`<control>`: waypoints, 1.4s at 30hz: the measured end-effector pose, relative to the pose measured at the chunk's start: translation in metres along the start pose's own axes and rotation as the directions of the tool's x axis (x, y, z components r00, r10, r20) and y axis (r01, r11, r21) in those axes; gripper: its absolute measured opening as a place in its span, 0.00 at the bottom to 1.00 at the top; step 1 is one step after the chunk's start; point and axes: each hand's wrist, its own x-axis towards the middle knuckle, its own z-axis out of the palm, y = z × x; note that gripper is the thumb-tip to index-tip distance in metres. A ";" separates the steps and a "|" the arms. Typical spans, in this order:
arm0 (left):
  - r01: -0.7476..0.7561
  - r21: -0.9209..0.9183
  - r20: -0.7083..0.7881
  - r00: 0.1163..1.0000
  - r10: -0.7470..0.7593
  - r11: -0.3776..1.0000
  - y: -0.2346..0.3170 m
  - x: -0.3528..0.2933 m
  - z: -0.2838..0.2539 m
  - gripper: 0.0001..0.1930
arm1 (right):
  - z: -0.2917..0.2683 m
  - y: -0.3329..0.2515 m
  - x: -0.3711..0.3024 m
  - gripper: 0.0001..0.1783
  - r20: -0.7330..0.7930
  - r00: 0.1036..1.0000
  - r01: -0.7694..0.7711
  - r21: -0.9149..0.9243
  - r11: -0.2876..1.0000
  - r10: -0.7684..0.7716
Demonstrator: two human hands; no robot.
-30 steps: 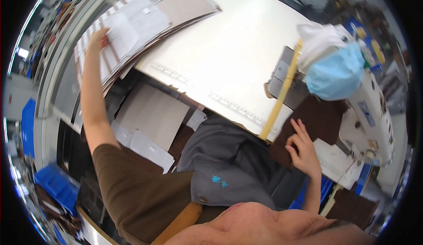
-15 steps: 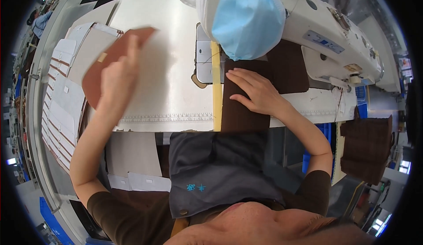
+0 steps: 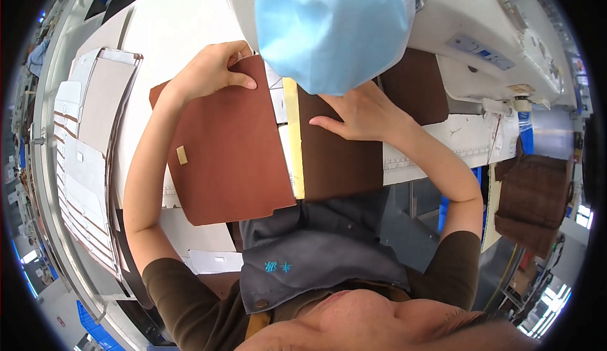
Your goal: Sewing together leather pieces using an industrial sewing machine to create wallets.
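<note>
My left hand (image 3: 218, 72) grips the far edge of a reddish-brown leather panel (image 3: 231, 142), thumb on its face and fingers curled at the edge. The panel carries a small pale tab and slightly overhangs the table's near edge. My right hand (image 3: 363, 114) rests on a dark brown panel (image 3: 341, 164), its thumb spread out and its other fingertips hidden under a light blue face mask (image 3: 332, 29). That mask hangs over the head of a white sewing machine (image 3: 468, 22) and hides the needle area. A yellow strip (image 3: 292, 142) runs between the two panels.
Stacked pale and brown panels (image 3: 88, 155) lie at the left. More dark brown material (image 3: 414, 89) sits under the machine arm, and further dark pieces (image 3: 534, 193) hang at the right. A printed ruler (image 3: 436, 157) follows the white table's near edge.
My left hand has brought the reddish-brown panel from the left stack to beside the yellow strip, turning it lengthwise. My right hand has slid slightly farther away, under the mask.
</note>
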 end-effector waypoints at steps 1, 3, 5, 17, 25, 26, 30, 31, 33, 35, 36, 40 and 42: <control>0.020 -0.062 0.054 0.998 -0.017 0.998 0.000 -0.001 0.000 0.15 | 0.001 0.001 -0.001 0.28 0.021 1.000 0.007 -0.006 1.000 -0.006; -0.080 -0.088 -0.048 0.996 0.076 0.993 0.007 -0.008 0.006 0.11 | 0.000 0.002 -0.002 0.29 0.045 0.999 0.010 -0.013 1.000 -0.009; -0.349 -0.222 -0.146 0.935 0.322 0.911 0.028 -0.023 0.015 0.07 | 0.003 0.002 -0.005 0.28 0.010 1.000 0.020 -0.053 0.998 -0.019; -0.428 0.267 -0.345 0.794 0.500 0.863 0.035 -0.017 0.057 0.21 | 0.004 -0.003 -0.006 0.31 0.051 0.999 -0.005 -0.007 1.000 0.005; -0.438 0.245 -0.365 0.785 0.501 0.865 0.029 -0.009 0.060 0.22 | 0.005 -0.002 -0.007 0.31 0.013 1.000 0.010 -0.024 1.000 -0.010; -0.438 0.246 -0.365 0.785 0.501 0.865 0.028 -0.008 0.060 0.22 | 0.005 -0.002 -0.007 0.31 0.017 1.000 0.012 -0.025 1.000 -0.012; -0.446 0.234 -0.374 0.779 0.504 0.864 0.023 -0.006 0.062 0.21 | 0.004 -0.002 -0.006 0.31 0.010 1.000 0.015 -0.030 0.999 -0.015; -0.448 0.235 -0.378 0.776 0.505 0.863 0.022 -0.005 0.062 0.20 | 0.003 -0.002 -0.006 0.31 0.013 1.000 0.015 -0.031 0.999 -0.014; -0.448 0.231 -0.379 0.776 0.504 0.864 0.020 -0.005 0.062 0.20 | 0.003 -0.003 -0.005 0.31 0.016 1.000 0.016 -0.032 0.999 -0.016; -0.446 0.226 -0.383 0.777 0.500 0.866 0.021 -0.005 0.062 0.21 | 0.003 -0.004 -0.006 0.31 0.029 1.000 0.009 -0.029 1.000 -0.008; -0.463 0.224 -0.374 0.772 0.514 0.858 0.023 -0.006 0.062 0.20 | 0.003 -0.004 -0.006 0.31 0.031 0.999 0.011 -0.029 1.000 -0.010; -0.457 0.212 -0.345 0.792 0.504 0.864 0.022 -0.006 0.064 0.20 | 0.004 -0.005 -0.008 0.31 0.014 1.000 0.008 -0.033 0.999 -0.008; -0.458 0.236 -0.354 0.781 0.515 0.857 0.024 -0.006 0.063 0.19 | 0.004 -0.006 -0.007 0.30 0.008 1.000 -0.001 -0.022 1.000 0.001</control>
